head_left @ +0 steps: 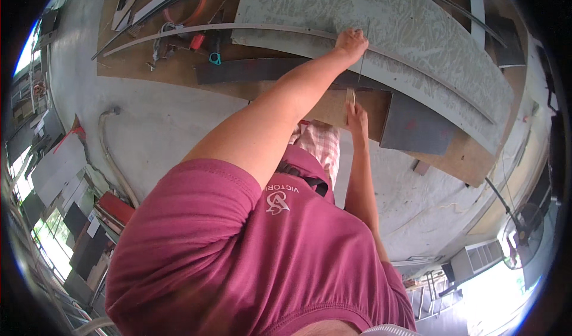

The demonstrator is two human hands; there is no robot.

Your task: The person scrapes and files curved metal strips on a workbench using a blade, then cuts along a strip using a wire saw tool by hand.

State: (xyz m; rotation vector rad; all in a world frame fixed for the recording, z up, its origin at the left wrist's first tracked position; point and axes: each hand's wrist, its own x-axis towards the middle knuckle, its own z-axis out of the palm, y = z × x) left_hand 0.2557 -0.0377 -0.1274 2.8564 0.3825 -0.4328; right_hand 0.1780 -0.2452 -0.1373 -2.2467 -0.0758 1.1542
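Note:
My left hand (353, 44) is closed at a long thin strip (262, 28) that lies across a pale green patterned board (369, 8). A thin dark rod or blade (363, 62) runs beside that hand, crossing the board's near edge. Nearer to me, my right hand (357, 120) is wrapped round a flat, light wooden piece (350, 99), like a handle. Whether the wooden piece joins the thin rod cannot be made out. The right fingers are partly hidden.
Two dark grey sheets, one on the left (238, 71) and one on the right (417, 124), lie along the brown table's edge. Tools, including a red-handled one (197, 41) and teal-handled scissors (215, 58), lie at the far left. A fan (527, 224) stands at right.

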